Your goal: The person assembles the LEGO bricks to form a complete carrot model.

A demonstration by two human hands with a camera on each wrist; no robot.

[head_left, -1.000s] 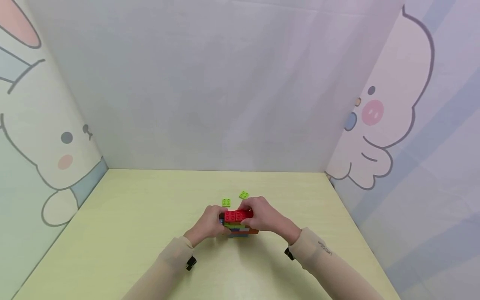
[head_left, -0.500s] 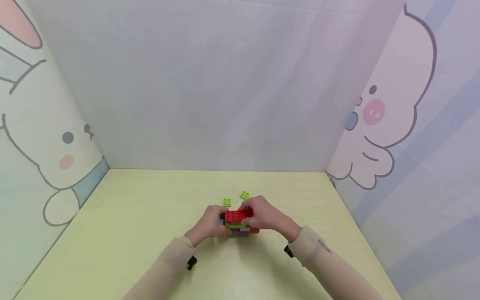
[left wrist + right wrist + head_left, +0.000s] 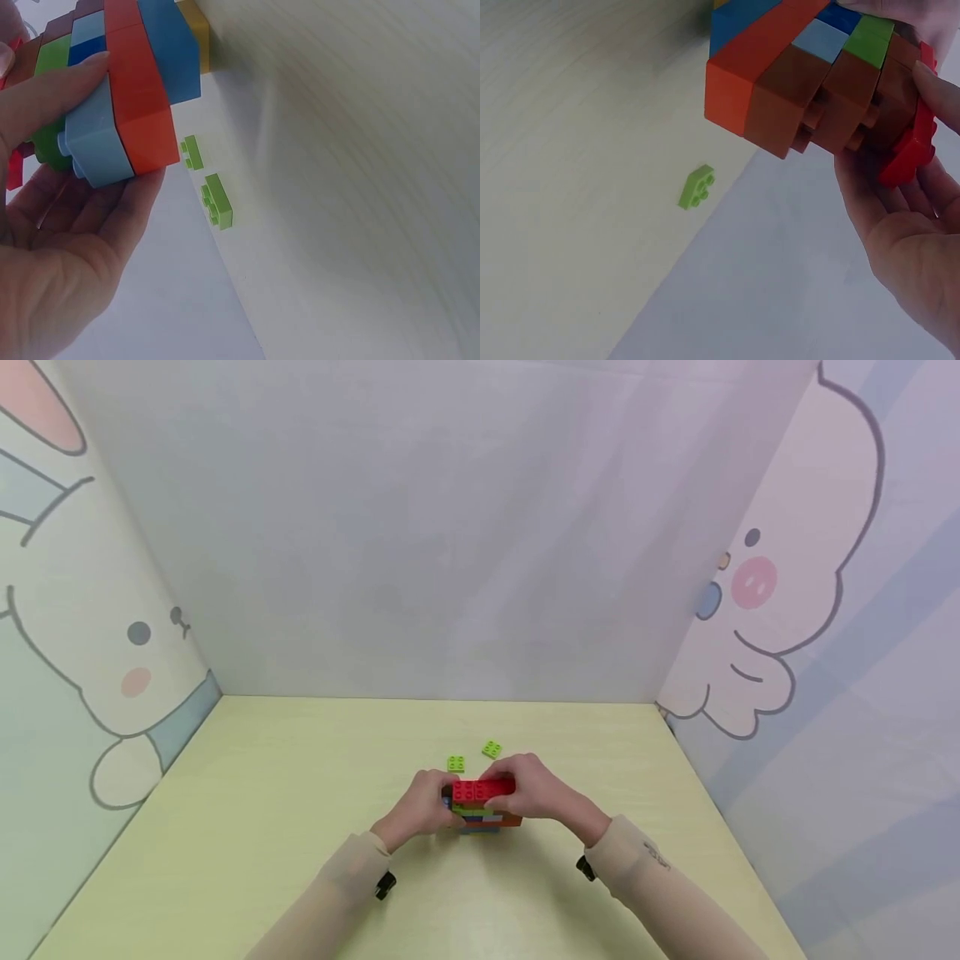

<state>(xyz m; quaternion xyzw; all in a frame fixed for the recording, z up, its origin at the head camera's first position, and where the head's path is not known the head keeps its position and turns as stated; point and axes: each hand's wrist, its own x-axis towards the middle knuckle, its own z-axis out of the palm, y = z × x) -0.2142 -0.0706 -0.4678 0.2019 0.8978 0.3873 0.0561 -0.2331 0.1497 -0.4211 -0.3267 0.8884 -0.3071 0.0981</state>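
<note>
A stack of toy building bricks (image 3: pixel 482 829) is held between both hands just above the table. It has blue, orange, light blue, green and brown layers in the left wrist view. Two red bricks (image 3: pixel 463 791) lie side by side across its top. My left hand (image 3: pixel 418 806) grips the left end of the stack, thumb on the near face and fingers behind. My right hand (image 3: pixel 534 789) pinches the red brick at the right end, thumb in front. In the right wrist view the red piece (image 3: pixel 909 156) juts past the brown bricks (image 3: pixel 787 101) there.
Two loose lime-green bricks, one on the left (image 3: pixel 456 764) and one on the right (image 3: pixel 491 749), lie on the pale yellow table (image 3: pixel 315 752) beyond the hands. Fabric walls (image 3: pixel 420 568) with cartoon animals enclose the table at the back and both sides.
The whole view has shifted slightly. Both hands keep their hold on the bricks, and nothing else has visibly moved.
</note>
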